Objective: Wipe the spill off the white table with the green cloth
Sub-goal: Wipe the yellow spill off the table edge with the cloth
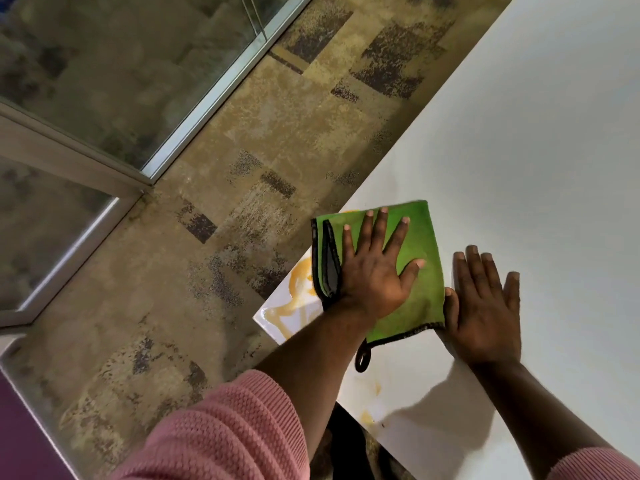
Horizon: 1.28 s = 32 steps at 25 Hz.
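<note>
Head view: left hand (372,268) lies flat, palm down, fingers spread wide, pressing on the green cloth (420,292). Cloth is folded, black-trimmed, with a black hanging loop (362,358) trailing off its near edge, and sits on the white table (536,150) close to the table's left corner. Right hand (485,306) is also flat and open on the bare tabletop just right of the cloth, thumb touching the cloth's right edge; it grips nothing. Yellow-orange spill (299,289) streaks the corner left of the cloth, partly running under it; fainter yellow smears (372,401) show nearer the person. Pink knit sleeves (221,431) cover both upper forearms. Patterned carpet (242,168) and glass partition (104,64) lie beyond the table.
</note>
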Tool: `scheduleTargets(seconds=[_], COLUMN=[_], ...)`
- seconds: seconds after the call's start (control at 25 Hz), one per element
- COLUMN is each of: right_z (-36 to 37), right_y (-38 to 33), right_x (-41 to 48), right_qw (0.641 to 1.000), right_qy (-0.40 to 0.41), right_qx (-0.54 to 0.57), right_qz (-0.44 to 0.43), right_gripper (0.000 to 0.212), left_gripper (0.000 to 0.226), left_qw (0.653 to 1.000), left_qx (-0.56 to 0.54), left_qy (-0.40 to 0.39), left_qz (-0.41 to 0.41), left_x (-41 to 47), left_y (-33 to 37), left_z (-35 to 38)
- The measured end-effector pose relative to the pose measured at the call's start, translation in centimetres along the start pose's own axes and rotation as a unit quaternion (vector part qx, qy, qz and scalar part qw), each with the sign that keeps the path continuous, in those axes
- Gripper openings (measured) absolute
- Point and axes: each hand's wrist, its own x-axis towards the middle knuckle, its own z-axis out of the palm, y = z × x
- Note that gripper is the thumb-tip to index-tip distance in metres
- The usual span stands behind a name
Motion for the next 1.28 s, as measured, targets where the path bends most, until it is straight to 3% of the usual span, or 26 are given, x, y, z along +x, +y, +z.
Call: scheduleTargets(seconds=[0.16,0.32,0.76,0.84,0.96,1.04,1.28], right_z=[0.0,-0.5,0.1,0.4,0.5,0.5,0.3], right_y=[-0.4,0.0,-0.3,0.0,0.0,0.0,-0.2], right_x=[0.0,0.0,0.4,0.3,-0.3,-0.1,-0.2], right_qw=[1.000,1.000,1.000,1.000,1.000,1.000,1.000], right_qy=[0.007,-0.006,0.021,0.018,0.016,0.016,0.009], right_qx=[-0.004,0.002,-0.015,-0.019,-0.024,-0.025,-0.024], right_qz=[0.012,-0.005,0.009,0.009,0.009,0.012,0.014], right_gripper=[0.068,0.075,0.066,0.067,0.067,0.065,0.065], left_gripper=[0.077,0.076,0.080,0.076,0.068,0.067,0.070], left_qw=[0.996,0.987,0.996,0.999,0.993,0.988,0.999], left_qx=[-0.005,-0.020,0.008,0.019,0.038,0.032,0.007], left_qy=[0.016,0.042,0.000,-0.003,-0.015,-0.035,-0.031], left_qz=[-0.090,-0.157,-0.089,-0.039,0.109,0.146,0.009], left_x=[2.3,-0.7,2.9,1.9,3.1,5.1,5.4], left_y=[0.2,1.6,-1.2,-1.1,-2.4,-3.5,-3.6], left_z=[-0.3,0.5,-1.5,-1.2,-1.6,-2.3,-2.0])
